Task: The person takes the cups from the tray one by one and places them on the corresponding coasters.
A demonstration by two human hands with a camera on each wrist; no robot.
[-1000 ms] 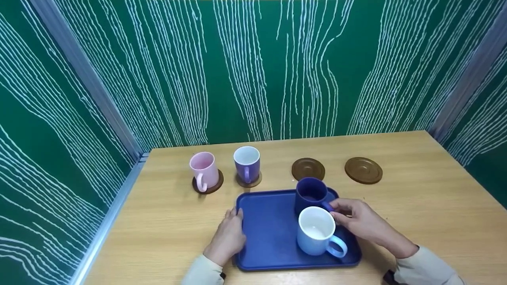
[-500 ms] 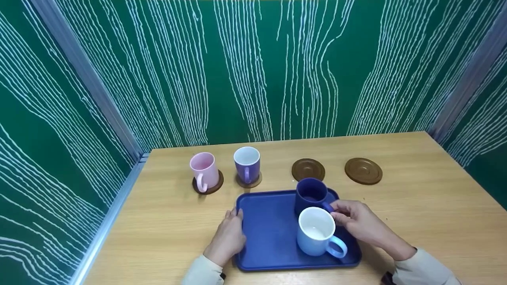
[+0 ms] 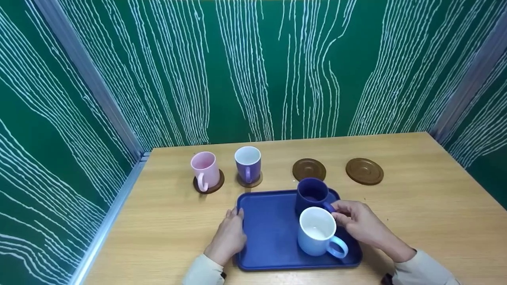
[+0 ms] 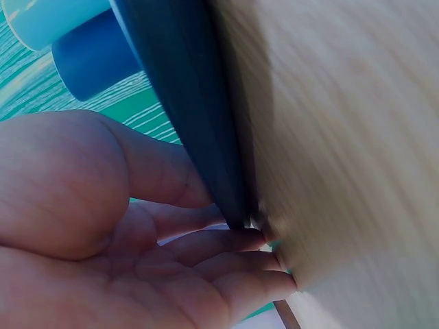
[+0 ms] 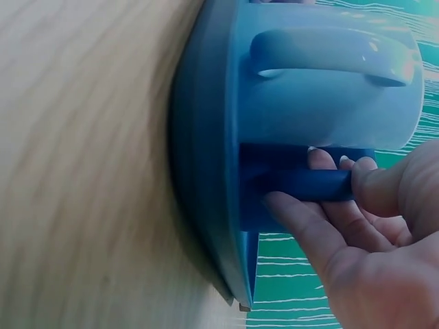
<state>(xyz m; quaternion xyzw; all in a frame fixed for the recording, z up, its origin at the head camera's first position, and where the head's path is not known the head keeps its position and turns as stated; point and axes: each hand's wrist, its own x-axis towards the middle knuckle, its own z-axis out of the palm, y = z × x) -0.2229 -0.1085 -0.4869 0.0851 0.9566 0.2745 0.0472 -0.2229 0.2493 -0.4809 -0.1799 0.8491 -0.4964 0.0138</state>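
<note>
A blue tray (image 3: 269,237) lies on the wooden table, and two mugs stand on its right side. The dark blue mug (image 3: 311,194) is at the back; the light blue mug (image 3: 317,232) is in front of it. My right hand (image 3: 340,213) pinches the dark blue mug's handle (image 5: 309,184), fingers curled round it, close behind the light blue mug (image 5: 329,89). My left hand (image 3: 234,225) rests flat against the tray's left rim (image 4: 199,123), with the fingers (image 4: 233,243) lying straight along the edge.
At the back left, a pink mug (image 3: 205,169) and a purple mug (image 3: 248,163) each stand on a brown coaster. Two bare brown coasters (image 3: 309,169) (image 3: 364,171) lie behind the tray. Green patterned walls close in the table on three sides.
</note>
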